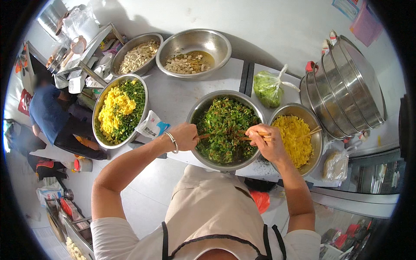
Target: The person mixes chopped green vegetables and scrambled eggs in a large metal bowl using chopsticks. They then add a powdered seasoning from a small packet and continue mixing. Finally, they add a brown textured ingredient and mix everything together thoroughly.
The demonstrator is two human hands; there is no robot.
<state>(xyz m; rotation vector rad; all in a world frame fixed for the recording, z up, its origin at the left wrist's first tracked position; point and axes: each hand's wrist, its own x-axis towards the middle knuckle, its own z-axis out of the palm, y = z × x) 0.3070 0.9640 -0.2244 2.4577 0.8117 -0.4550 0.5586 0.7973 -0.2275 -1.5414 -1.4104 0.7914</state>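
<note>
A steel bowl of chopped green vegetables with reddish-brown bits stands before me. My left hand, a silver bangle on its wrist, is closed on a wooden chopstick that reaches into the greens from the left rim. My right hand grips a pair of wooden chopsticks over the bowl's right side; their tips are among the greens. Right of it, partly behind my right forearm, a steel bowl holds yellow crumbly food, perhaps scrambled egg, with chopsticks stuck in.
A bowl of greens and yellow egg is at left, beside a printed packet. Two bowls with pale cubes stand behind. A bag of greens and stacked steel steamers are at right. Another person bends at far left.
</note>
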